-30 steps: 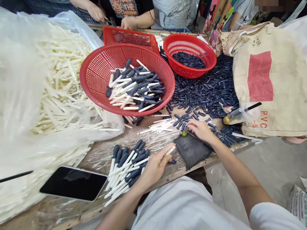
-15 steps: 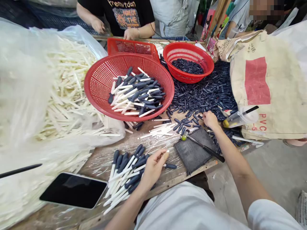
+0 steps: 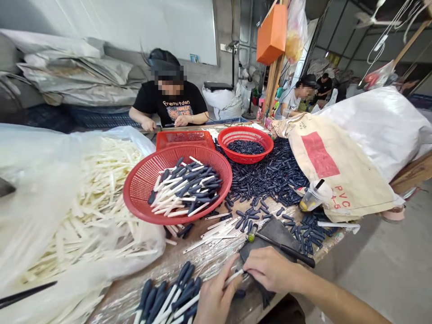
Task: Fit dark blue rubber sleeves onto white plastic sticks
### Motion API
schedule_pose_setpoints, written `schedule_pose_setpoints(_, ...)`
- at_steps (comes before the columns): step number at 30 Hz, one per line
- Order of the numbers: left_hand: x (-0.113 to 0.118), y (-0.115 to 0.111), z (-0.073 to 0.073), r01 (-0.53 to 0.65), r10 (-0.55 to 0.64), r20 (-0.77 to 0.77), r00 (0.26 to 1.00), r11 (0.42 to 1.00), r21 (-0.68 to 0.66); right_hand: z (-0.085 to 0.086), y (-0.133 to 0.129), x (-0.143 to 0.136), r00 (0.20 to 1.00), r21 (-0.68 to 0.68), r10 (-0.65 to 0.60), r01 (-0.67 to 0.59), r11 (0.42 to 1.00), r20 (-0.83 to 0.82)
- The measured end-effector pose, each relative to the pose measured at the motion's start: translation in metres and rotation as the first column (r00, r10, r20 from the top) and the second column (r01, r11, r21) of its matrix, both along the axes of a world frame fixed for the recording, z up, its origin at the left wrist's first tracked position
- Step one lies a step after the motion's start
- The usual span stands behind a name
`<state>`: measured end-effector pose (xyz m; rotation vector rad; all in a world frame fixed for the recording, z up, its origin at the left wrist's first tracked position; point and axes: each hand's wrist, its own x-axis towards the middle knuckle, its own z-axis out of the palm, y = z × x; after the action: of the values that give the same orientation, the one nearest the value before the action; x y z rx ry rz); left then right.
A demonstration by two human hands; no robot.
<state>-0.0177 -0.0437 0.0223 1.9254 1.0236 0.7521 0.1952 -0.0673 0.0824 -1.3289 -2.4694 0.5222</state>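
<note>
In the head view my left hand [image 3: 216,294], low in the middle, is closed on a flat white plastic strip [image 3: 233,276]. My right hand [image 3: 272,269] meets the strip's far end with its fingers pinched together; whatever lies inside that pinch is hidden. Just beyond them a small hammer [image 3: 286,249] with a yellow-green head rests across a dark square pad [image 3: 275,231]. Strips fitted with dark blue handles [image 3: 168,294] are heaped left of my left hand. Loose white strips [image 3: 216,231] and dark blue handles [image 3: 245,220] lie farther up the table.
A large red basket [image 3: 135,198] holds handled strips. Behind it stand a red crate [image 3: 185,137] and a smaller red basket [image 3: 224,150]. White strips fill a plastic bag [image 3: 145,245] at left. A plastic cup [image 3: 312,198] and PVC sack [image 3: 351,189] are right; a person [image 3: 168,101] sits opposite.
My right hand has come back from the dark handle pile to the strip in my left hand. The view has tilted up, showing more of the room, and the phone is out of view.
</note>
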Motion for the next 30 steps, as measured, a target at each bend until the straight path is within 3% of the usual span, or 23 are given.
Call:
schedule_pose_setpoints(4, -0.004, -0.006, 0.004, 0.104, -0.106, 0.045, 0.993, 0.993, 0.049, 0.006, -0.014, -0.002, 1.000, 0.073, 0.019, -0.019, 0.997, 0.000)
schedule_pose_setpoints(11, -0.013, -0.026, 0.018, 0.132, -0.117, 0.100, 0.988, 0.979, -0.156, 0.009, -0.036, -0.018, 0.991, 0.155, 0.004, -0.024, 0.988, 0.130)
schedule_pose_setpoints(19, -0.033, -0.025, -0.008, 0.087, -0.069, 0.213, 0.975, 0.993, -0.079, 0.022, -0.027, -0.036, 0.998, 0.116, 0.065, -0.067, 0.991, 0.019)
schedule_pose_setpoints(25, -0.054, -0.021, -0.019, 0.028, 0.048, 0.244, 0.969, 0.955, -0.296, 0.013, -0.006, -0.056, 0.976, 0.176, 0.142, -0.171, 0.969, 0.166)
schedule_pose_setpoints(30, -0.068, -0.026, -0.023, -0.019, 0.076, 0.216, 0.973, 0.967, -0.255, 0.010, 0.001, -0.072, 0.954, 0.202, 0.226, -0.266, 0.943, 0.198)
